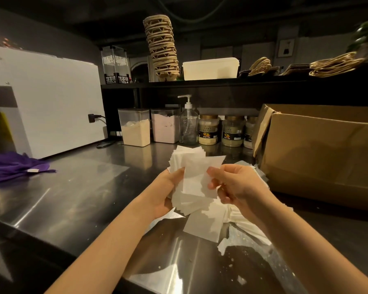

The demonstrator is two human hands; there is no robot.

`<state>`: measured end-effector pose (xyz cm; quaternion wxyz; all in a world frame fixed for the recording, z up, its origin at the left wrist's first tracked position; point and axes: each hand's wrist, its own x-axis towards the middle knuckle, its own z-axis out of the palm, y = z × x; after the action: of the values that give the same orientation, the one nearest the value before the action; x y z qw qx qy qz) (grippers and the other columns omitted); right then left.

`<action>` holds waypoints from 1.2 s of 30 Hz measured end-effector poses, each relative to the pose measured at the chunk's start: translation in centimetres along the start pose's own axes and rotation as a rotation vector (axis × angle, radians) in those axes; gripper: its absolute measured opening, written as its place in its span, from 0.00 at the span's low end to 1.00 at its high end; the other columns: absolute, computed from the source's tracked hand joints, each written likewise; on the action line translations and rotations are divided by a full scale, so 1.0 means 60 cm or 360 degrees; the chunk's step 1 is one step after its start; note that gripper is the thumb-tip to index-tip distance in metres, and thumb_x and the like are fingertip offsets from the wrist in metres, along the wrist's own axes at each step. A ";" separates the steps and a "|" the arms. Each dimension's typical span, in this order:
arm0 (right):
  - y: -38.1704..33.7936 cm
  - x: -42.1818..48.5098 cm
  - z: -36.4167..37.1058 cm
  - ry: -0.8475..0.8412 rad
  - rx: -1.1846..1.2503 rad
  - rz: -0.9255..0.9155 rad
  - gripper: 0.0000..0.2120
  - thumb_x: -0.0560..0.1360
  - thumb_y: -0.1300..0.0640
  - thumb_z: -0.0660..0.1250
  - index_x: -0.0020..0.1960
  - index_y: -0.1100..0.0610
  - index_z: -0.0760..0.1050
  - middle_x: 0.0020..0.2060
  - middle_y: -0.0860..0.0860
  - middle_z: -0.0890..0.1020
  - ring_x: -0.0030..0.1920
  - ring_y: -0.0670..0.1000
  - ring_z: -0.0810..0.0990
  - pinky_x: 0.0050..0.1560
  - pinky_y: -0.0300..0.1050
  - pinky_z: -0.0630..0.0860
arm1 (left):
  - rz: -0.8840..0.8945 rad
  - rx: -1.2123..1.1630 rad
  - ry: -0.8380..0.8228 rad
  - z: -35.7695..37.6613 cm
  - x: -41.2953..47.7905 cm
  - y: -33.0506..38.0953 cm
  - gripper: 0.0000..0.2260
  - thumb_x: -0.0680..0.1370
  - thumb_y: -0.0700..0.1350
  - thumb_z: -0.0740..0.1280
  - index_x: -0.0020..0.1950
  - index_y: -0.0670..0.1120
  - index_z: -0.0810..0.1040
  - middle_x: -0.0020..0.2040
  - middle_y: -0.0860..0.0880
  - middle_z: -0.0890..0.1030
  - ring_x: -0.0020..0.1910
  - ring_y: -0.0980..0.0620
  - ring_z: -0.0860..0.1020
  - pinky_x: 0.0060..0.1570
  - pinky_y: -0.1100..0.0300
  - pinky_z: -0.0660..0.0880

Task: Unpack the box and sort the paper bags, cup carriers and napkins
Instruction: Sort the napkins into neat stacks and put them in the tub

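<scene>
My left hand holds a fanned stack of white napkins above the steel counter. My right hand pinches one napkin at the front of that stack. More loose napkins lie on the counter under my hands. The open cardboard box stands at the right. On the upper shelf rises a tall stack of cup carriers. Paper bags with twine handles lie flat at the shelf's right.
A white plastic tub sits on the shelf. Powder canisters, a pump bottle and jars line the back of the counter. A white machine and a purple cloth are at the left.
</scene>
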<state>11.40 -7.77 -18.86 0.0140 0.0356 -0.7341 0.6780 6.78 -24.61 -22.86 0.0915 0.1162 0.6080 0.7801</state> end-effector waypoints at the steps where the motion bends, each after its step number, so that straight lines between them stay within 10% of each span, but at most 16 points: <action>1: 0.002 0.001 0.000 0.0063 -0.0089 -0.0032 0.10 0.75 0.55 0.69 0.39 0.61 0.80 0.25 0.51 0.79 0.23 0.47 0.68 0.23 0.36 0.66 | -0.0002 0.0010 -0.0013 -0.001 0.001 0.000 0.20 0.76 0.51 0.67 0.67 0.46 0.75 0.57 0.42 0.82 0.54 0.42 0.82 0.50 0.46 0.80; 15: 0.016 0.014 0.008 0.0252 -0.0681 -0.0318 0.14 0.75 0.48 0.68 0.36 0.56 0.79 0.33 0.47 0.78 0.34 0.46 0.75 0.34 0.36 0.73 | -0.0256 -0.0074 -0.0154 0.010 -0.001 0.007 0.30 0.76 0.70 0.49 0.67 0.54 0.74 0.56 0.46 0.84 0.57 0.43 0.81 0.61 0.43 0.75; 21: 0.019 0.016 0.007 0.0271 -0.0674 -0.0301 0.20 0.78 0.47 0.62 0.38 0.61 0.80 0.32 0.49 0.78 0.32 0.46 0.75 0.37 0.38 0.74 | -0.0233 -0.0057 -0.0200 0.002 -0.003 -0.001 0.44 0.53 0.64 0.81 0.66 0.51 0.74 0.58 0.42 0.83 0.56 0.40 0.81 0.58 0.41 0.77; 29: 0.023 0.023 0.009 0.0342 -0.0620 -0.0399 0.13 0.76 0.42 0.64 0.50 0.51 0.72 0.42 0.46 0.77 0.41 0.45 0.75 0.39 0.41 0.74 | -0.0205 -0.0011 -0.0085 0.002 -0.005 -0.002 0.24 0.68 0.52 0.70 0.63 0.51 0.73 0.51 0.44 0.81 0.52 0.45 0.79 0.54 0.46 0.78; 36: 0.033 0.016 0.015 -0.0110 -0.0506 -0.0218 0.30 0.71 0.44 0.71 0.67 0.47 0.61 0.51 0.46 0.75 0.46 0.44 0.77 0.37 0.39 0.78 | -0.0051 -0.0173 -0.0049 0.010 -0.008 0.011 0.21 0.70 0.54 0.68 0.62 0.52 0.75 0.53 0.43 0.82 0.53 0.43 0.80 0.53 0.44 0.79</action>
<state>10.31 -8.53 -20.81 0.0403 0.1061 -0.8281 0.5490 7.42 -24.35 -22.11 0.1195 0.1131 0.5649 0.8086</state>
